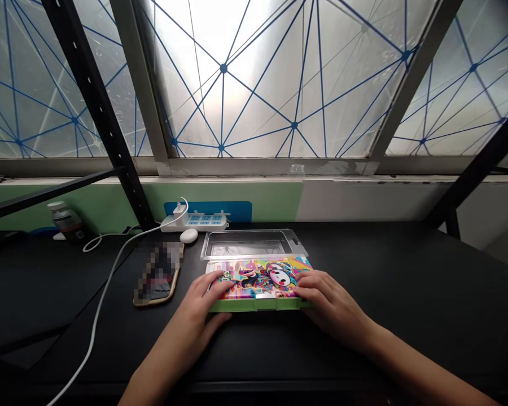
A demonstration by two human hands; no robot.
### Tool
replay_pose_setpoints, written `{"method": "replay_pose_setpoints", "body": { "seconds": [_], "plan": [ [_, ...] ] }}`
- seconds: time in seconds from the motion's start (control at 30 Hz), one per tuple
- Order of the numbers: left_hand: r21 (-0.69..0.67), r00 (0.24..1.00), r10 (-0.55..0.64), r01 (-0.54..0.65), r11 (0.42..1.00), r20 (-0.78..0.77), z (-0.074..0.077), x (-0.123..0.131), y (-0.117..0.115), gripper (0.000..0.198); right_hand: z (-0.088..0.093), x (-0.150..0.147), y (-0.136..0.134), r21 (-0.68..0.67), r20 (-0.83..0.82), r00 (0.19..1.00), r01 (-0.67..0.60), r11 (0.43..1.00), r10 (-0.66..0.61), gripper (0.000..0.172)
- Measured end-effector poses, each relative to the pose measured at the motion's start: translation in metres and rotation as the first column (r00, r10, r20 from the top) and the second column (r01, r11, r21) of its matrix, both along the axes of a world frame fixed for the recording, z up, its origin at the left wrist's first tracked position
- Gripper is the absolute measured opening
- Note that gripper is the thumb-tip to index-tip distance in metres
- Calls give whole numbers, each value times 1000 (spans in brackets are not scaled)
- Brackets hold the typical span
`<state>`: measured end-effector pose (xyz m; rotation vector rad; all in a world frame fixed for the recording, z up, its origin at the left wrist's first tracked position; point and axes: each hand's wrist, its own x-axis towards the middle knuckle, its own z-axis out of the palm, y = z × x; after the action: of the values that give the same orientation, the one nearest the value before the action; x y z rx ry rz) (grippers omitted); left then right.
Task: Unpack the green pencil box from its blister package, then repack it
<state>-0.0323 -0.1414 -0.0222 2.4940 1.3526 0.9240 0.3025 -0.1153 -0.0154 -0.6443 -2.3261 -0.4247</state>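
Observation:
A flat pencil case (254, 279) with a bright cartoon print on top and a green front edge lies between my hands. My left hand (205, 299) grips its left end, fingers over the printed top and thumb low by the front edge. At the right end, my right hand (328, 299) has its fingers on the top; the thumb is hidden. Directly behind the case rests a clear plastic package (254, 243) with a hanging tab at its right. Whether the case touches the desk all along its underside cannot be seen.
A phone (158, 274) with a blurred screen lies to the left. Behind it are a white round-topped item (188, 235) and a power strip (195, 221) with a white cable (105, 293) running forward. A bottle (68, 220) leans far left. Black frame posts (105, 124) flank the desk.

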Motion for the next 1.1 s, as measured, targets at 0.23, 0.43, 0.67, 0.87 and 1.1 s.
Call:
{"method": "replay_pose_setpoints", "body": {
  "seconds": [0.23,0.43,0.67,0.87,1.1],
  "plan": [
    [-341,984,172,-147,929,42,-6,-3,-9,47,-4,0,-1,-350,-53,997,36,936,-58,44],
    [-340,978,171,-121,932,122,-7,-2,-4,75,0,18,6,-687,-99,980,57,724,-171,57],
    [-375,969,207,-143,916,136,-5,-3,-6,83,9,20,8,-753,-159,963,23,658,-216,45],
    [-387,969,203,-134,912,143,-1,-1,-11,92,15,11,20,-800,-221,877,87,594,-426,40],
    [-438,969,230,-170,883,88,6,-1,-17,95,1,14,31,-852,-347,795,-46,521,-497,39]
  ]
}}
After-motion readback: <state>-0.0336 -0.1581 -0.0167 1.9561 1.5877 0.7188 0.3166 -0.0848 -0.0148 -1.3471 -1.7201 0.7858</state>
